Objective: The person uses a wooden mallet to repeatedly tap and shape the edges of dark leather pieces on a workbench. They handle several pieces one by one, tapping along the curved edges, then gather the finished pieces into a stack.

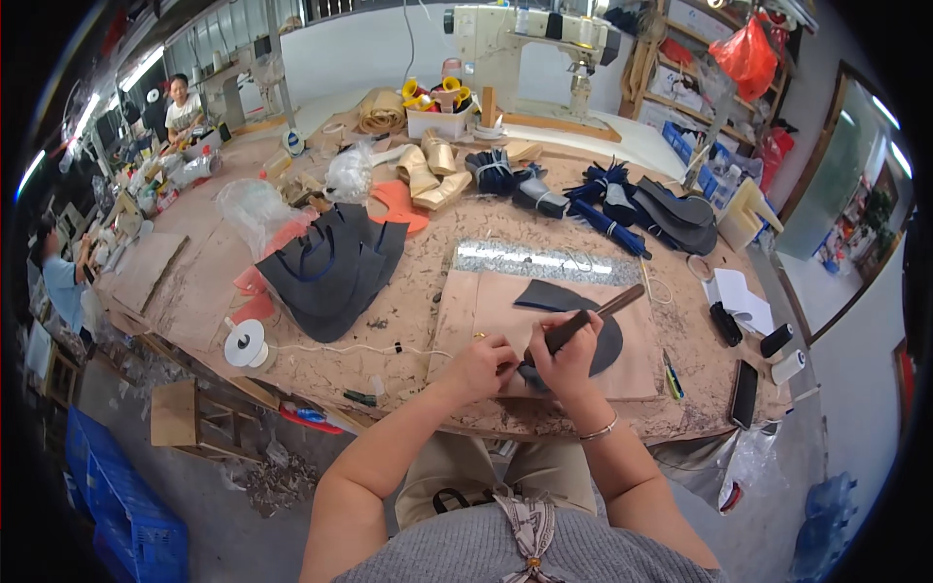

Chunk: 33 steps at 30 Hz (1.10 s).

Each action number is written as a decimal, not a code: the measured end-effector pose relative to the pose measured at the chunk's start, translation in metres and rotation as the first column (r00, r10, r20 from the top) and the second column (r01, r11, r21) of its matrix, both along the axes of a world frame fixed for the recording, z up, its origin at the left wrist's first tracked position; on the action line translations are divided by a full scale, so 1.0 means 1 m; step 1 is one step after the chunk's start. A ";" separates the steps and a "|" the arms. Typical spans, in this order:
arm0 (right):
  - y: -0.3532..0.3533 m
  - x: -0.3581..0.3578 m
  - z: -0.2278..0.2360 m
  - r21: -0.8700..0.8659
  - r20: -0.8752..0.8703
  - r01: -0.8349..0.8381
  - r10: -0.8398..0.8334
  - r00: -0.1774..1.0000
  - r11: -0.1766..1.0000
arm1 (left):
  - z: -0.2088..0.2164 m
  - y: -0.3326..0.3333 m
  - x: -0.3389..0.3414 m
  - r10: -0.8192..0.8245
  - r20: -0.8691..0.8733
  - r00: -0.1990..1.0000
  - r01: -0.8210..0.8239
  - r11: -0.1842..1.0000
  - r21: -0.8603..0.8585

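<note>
My right hand (566, 358) is wrapped round a dark, thick-bodied tool with a brown stick-like handle (622, 300); its exact kind I cannot tell. Beneath it lies a dark grey curved piece of material (608, 342), partly covered by the hand. My left hand (482, 368) is close by on the left, its fingers bent together at the near edge of that piece. Whatever those fingers pinch is hidden. Both hands are over a flat tan board (632, 381) on the worktable (418, 291).
Left of the board are stacked dark pieces (335, 272) and a white spool (247, 344). A metal strip (544, 260) lines the board's far edge. Snips (673, 377), a phone (743, 394) and thread spools (788, 366) lie right. A sewing machine (486, 44) stands behind.
</note>
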State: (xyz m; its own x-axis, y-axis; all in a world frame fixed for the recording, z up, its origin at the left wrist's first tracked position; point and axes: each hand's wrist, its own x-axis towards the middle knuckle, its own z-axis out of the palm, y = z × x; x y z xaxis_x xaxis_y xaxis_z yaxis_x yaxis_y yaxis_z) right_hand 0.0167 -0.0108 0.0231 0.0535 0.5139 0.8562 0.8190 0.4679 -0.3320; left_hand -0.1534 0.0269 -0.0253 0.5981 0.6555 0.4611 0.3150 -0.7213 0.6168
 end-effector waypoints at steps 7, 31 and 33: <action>0.004 0.000 -0.004 -0.065 0.095 -0.030 0.036 0.995 0.997 | 0.004 -0.007 -0.005 0.060 0.009 0.998 -0.059 0.996 -0.068; 0.010 -0.003 -0.019 -0.095 0.002 -0.042 0.043 0.999 0.995 | 0.001 -0.015 -0.012 0.090 -0.071 0.993 -0.075 0.979 0.191; 0.011 -0.004 -0.021 -0.118 -0.005 -0.034 0.033 0.999 0.992 | 0.003 -0.014 -0.010 0.127 -0.159 0.979 -0.093 0.974 0.209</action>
State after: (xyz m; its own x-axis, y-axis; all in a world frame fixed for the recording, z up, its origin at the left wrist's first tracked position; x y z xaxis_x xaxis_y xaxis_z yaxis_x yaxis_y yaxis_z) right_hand 0.0132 -0.0001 0.0017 0.0373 0.6131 0.7892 0.8024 0.4523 -0.3893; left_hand -0.1639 0.0126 -0.0219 0.6085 0.6269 0.4866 0.4871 -0.7791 0.3946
